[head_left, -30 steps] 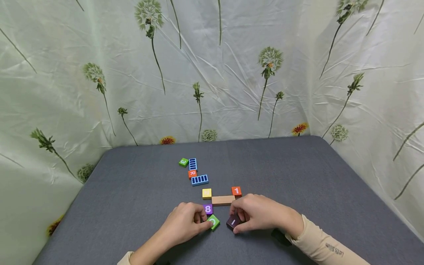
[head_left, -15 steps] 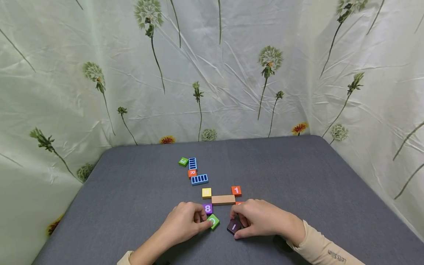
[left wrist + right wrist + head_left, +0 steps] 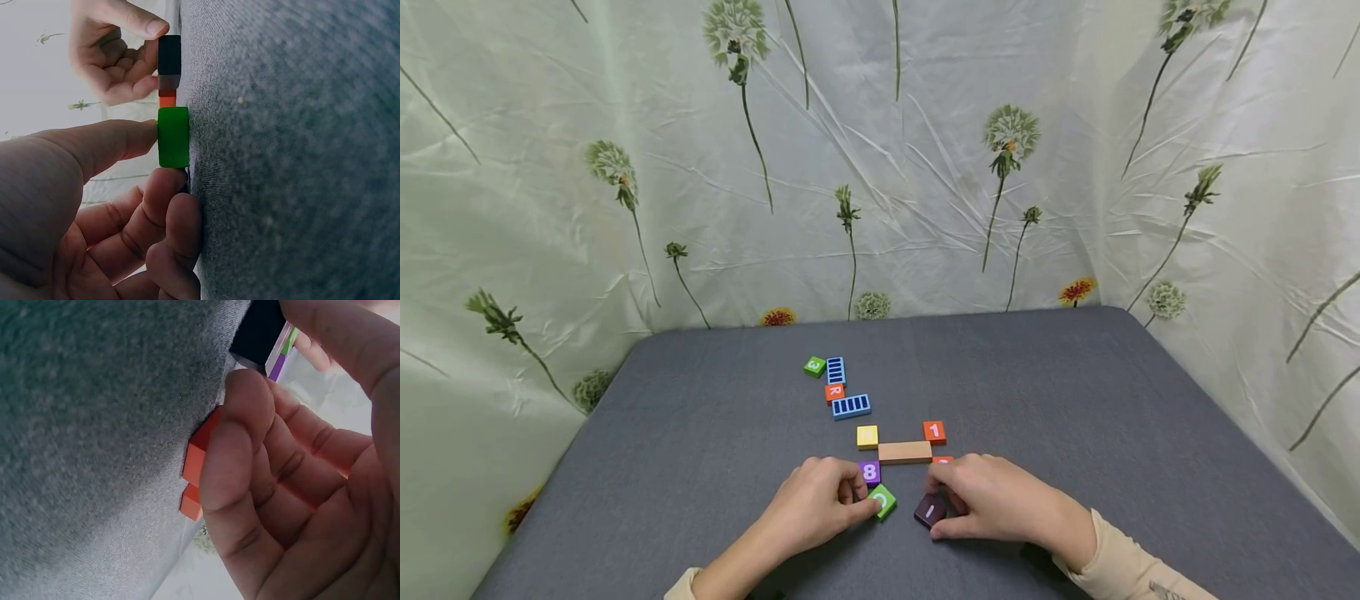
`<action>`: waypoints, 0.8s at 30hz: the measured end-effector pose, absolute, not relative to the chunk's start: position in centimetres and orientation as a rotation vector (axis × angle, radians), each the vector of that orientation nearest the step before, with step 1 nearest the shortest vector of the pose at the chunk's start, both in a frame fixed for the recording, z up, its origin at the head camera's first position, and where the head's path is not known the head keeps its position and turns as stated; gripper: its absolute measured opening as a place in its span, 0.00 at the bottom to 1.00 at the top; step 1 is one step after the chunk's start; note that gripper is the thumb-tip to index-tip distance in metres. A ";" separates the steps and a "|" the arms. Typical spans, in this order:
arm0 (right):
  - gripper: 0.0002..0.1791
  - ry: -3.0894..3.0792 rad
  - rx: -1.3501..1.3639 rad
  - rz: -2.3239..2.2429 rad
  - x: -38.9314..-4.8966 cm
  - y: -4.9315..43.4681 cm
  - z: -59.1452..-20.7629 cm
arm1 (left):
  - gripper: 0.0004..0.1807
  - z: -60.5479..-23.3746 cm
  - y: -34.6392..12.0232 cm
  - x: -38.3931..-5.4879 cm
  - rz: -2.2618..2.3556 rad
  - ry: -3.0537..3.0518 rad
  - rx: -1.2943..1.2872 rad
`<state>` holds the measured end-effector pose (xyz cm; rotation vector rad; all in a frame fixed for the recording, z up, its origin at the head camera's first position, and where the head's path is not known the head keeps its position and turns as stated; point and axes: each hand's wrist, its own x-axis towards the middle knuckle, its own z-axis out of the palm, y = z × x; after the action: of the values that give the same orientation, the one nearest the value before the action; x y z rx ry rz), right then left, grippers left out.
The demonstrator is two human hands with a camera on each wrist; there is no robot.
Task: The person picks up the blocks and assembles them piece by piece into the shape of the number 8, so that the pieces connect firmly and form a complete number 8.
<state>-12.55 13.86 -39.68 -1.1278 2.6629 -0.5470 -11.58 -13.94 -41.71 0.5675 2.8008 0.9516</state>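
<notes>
My left hand (image 3: 823, 504) has its thumb on a green letter block (image 3: 882, 503) and its curled fingers against the block's side. That block touches or nearly touches a purple block marked 8 (image 3: 870, 472). A dark block with a white stroke (image 3: 929, 510) lies a little to the right, pinched at its edges between the thumb and fingers of my right hand (image 3: 996, 504). In the left wrist view the green block (image 3: 174, 137) rests flat on the cloth. Partly hidden behind my right hand is an orange-red block (image 3: 943, 459).
A plain wooden plank (image 3: 905, 452) lies beyond both hands, with a yellow block (image 3: 867, 437) and an orange block marked 1 (image 3: 934, 432) near its ends. Farther off are two blue barred blocks (image 3: 851, 407), an orange R block (image 3: 834, 392) and a green 3 block (image 3: 814, 366).
My right hand has shifted slightly nearer to me and to the right, uncovering part of the orange-red block. The dark block has moved slightly nearer. My left hand stays in place.
</notes>
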 end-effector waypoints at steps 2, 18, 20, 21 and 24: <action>0.17 2.678 -1.118 -0.533 -12.4 13.8 -39.6 | 0.16 -41.7 -13.9 -11.6 0.950 2.798 0.565; 0.19 2.730 -1.077 -0.544 -11.8 14.0 -39.7 | 0.16 -41.7 -13.9 -11.5 0.953 2.811 0.588; 0.19 2.732 -1.067 -0.544 -11.8 14.1 -39.7 | 0.16 -41.7 -13.9 -11.5 0.962 2.813 0.592; 0.19 2.729 -1.057 -0.547 -11.9 14.1 -39.7 | 0.16 -41.7 -13.9 -11.4 0.965 2.814 0.592; 0.19 2.719 -1.030 -0.554 -12.0 14.1 -39.7 | 0.17 -41.7 -13.9 -11.4 0.969 2.814 0.583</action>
<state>-11.96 14.11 -39.72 -1.0298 2.7194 -0.5539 -11.42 -13.87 -41.71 0.5828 2.8141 0.9688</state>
